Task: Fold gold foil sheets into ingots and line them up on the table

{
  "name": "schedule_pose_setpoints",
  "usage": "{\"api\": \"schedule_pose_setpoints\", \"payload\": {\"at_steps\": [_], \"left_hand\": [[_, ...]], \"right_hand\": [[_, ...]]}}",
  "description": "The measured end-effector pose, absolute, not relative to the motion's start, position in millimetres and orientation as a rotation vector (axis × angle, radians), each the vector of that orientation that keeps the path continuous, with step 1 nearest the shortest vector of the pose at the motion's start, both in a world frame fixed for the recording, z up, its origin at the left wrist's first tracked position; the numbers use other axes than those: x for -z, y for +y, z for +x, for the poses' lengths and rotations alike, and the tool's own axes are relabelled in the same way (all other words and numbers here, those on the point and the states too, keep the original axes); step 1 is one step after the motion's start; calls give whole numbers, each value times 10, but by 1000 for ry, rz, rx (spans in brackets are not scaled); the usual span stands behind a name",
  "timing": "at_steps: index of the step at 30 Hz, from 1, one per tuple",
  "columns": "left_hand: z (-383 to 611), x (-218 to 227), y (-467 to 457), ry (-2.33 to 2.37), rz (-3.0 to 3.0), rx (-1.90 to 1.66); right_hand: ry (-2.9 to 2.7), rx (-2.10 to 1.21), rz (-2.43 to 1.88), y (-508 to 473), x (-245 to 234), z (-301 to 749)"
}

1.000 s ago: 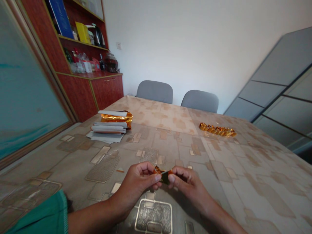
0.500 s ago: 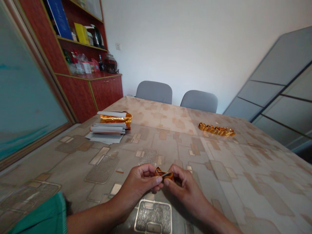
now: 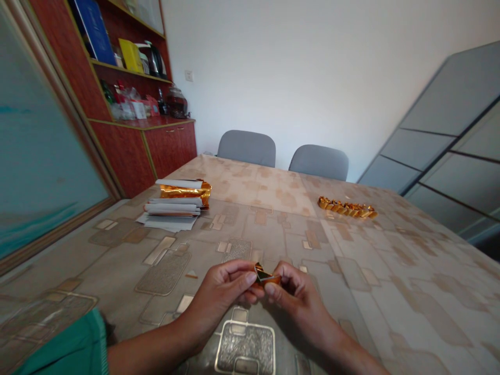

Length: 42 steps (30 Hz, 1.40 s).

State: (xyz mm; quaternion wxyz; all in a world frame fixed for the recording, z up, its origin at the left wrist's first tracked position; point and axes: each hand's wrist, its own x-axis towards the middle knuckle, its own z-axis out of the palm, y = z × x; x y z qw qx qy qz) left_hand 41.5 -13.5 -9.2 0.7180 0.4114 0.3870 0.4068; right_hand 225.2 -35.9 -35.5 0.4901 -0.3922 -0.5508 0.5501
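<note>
A small folded piece of gold foil paper (image 3: pixel 266 277) is held between my two hands above the near part of the table. My left hand (image 3: pixel 234 284) pinches its left end, thumb on top and fingers beneath. On the right end, my right hand (image 3: pixel 292 291) grips with thumb and curled fingers. The piece has a hollow, open top with pale edges. At the right, a row of folded gold paper pieces (image 3: pixel 347 207) lies on the table. Toward the left sits a stack of gold-and-white paper sheets (image 3: pixel 174 205), some of them curled.
A patterned cloth covers the table (image 3: pixel 242 192). Two grey chairs (image 3: pixel 247 148) stand at the far edge. A red cabinet (image 3: pixel 128 140) with a kettle (image 3: pixel 157 60) and jars is at the back left. One tiny paper scrap (image 3: pixel 191 274) lies left of my hands.
The folded gold paper's top has opened wider, and its inside shows more. My left thumb has shifted slightly up and left on it.
</note>
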Motion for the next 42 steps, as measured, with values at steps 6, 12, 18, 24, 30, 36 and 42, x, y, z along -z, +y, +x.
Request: {"api": "schedule_pose_setpoints", "payload": {"at_steps": [6, 12, 18, 24, 30, 36, 42], "left_hand": [[433, 105, -178, 776, 702, -900], [444, 128, -197, 796, 622, -885], [466, 138, -197, 798, 664, -912], [484, 154, -201, 834, 762, -921], [503, 157, -194, 835, 802, -931], [490, 162, -198, 857, 857, -950], [475, 167, -202, 885, 938, -902]], "right_hand": [[-1190, -1342, -915, -347, 325, 2219], [-1271, -1190, -1000, -367, 248, 2148], [-1411, -1171, -1050, -385, 171, 2105], [-1447, -1159, -1055, -387, 145, 2092], [-1441, -1147, -1056, -397, 143, 2055], [-1423, -1222, -995, -406, 162, 2094], [-1582, -1002, -1116, -381, 144, 2184]]}}
